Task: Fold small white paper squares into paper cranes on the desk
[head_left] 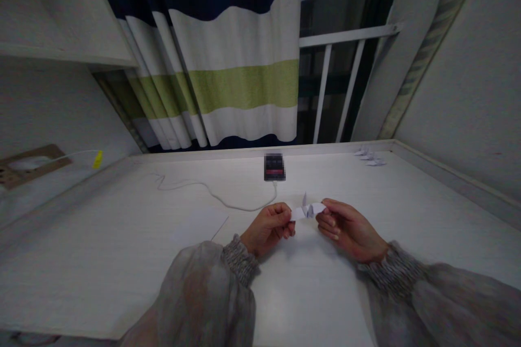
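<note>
While left hand (269,226) and right hand (349,229), loosely curled, pinch paper (309,211) by ends, hard pull could tear it.

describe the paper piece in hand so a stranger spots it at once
Below the navy, white and green fabric curtain is a flat white tabletop. Over it, the left hand and right hand hold a small folded white paper piece, one point upright. Being held sets it apart from small white papery pieces clustered at far right.
</note>
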{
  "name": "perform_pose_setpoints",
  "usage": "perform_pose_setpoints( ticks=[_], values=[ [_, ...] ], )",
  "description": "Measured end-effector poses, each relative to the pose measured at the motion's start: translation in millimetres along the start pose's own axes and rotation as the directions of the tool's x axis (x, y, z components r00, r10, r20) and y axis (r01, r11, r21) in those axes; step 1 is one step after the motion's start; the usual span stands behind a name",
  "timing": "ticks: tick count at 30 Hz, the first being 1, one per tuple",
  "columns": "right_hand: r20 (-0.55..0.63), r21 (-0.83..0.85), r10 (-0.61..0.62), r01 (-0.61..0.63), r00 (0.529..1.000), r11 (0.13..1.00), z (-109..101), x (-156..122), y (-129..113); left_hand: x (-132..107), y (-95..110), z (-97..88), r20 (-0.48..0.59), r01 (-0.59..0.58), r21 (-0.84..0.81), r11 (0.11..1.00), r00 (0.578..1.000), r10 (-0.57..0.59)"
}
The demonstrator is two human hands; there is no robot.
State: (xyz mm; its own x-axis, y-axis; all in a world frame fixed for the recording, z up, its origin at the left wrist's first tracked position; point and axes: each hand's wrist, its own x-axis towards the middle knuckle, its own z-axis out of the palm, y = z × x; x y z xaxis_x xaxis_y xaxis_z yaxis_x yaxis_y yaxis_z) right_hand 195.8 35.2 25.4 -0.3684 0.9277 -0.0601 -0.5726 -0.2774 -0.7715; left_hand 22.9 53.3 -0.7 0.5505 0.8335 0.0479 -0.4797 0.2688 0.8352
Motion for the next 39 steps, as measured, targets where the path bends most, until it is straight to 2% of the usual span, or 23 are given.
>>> perform_pose_setpoints(
  ticks=[5,8,9,11,13,14,18,21,27,32,34,39],
  values=[
    [0.0,-0.079,-0.025,0.025,1.0,0.997,0.5,-0.2,1.1,0.9,-1.0,0.1,-0.035,-0.011,0.007,1.0,0.999,0.011],
    [-0.052,-0.238,-0.161,0.144,0.986,0.961,-1.5,0.9,4.4,1.4,0.0,1.5,-0.082,-0.036,0.011,0.999,0.996,0.037],
    [-0.085,-0.306,-0.248,0.211,0.965,0.928,-2.5,1.4,5.9,1.6,0.6,2.2,-0.103,-0.059,0.013,0.998,0.993,0.06],
    [-0.13,-0.445,-0.446,0.35,0.886,0.825,-4.7,2.0,8.8,2.2,1.9,3.7,-0.152,-0.115,0.027,0.993,0.981,0.118],
    [-0.1,-0.551,-0.59,0.449,0.801,0.703,-5.9,1.8,11.6,3.0,2.9,5.5,-0.198,-0.162,0.053,0.985,0.965,0.169],
    [-0.054,-0.59,-0.629,0.483,0.776,0.646,-5.9,1.3,13.0,3.4,3.1,6.4,-0.217,-0.178,0.071,0.981,0.958,0.189],
    [0.157,-0.733,-0.639,0.522,0.753,0.435,-2.9,-1.3,18.6,5.5,1.2,10.3,-0.257,-0.213,0.169,0.962,0.933,0.251],
    [0.195,-0.796,-0.66,0.51,0.726,0.326,-1.0,-1.5,22.4,7.3,-1.8,12.8,-0.263,-0.219,0.251,0.943,0.922,0.284],
    [0.101,-0.826,-0.722,0.462,0.684,0.322,-1.7,2.2,21.8,7.8,-3.8,15.6,-0.256,-0.192,0.35,0.917,0.922,0.291],
    [0.219,-0.884,-0.721,0.446,0.657,0.137,0.0,2.6,16.3,6.5,-3.3,16.4,-0.247,-0.174,0.389,0.905,0.926,0.284],
    [0.237,-0.89,-0.73,0.445,0.641,0.102,0.6,2.3,14.9,5.5,-3.8,17.2,-0.232,-0.16,0.399,0.903,0.935,0.269],
    [0.22,-0.881,-0.743,0.456,0.632,0.126,0.3,0.9,12.7,2.7,-6.1,18.2,-0.19,-0.112,0.423,0.899,0.959,0.209]
  ],
)
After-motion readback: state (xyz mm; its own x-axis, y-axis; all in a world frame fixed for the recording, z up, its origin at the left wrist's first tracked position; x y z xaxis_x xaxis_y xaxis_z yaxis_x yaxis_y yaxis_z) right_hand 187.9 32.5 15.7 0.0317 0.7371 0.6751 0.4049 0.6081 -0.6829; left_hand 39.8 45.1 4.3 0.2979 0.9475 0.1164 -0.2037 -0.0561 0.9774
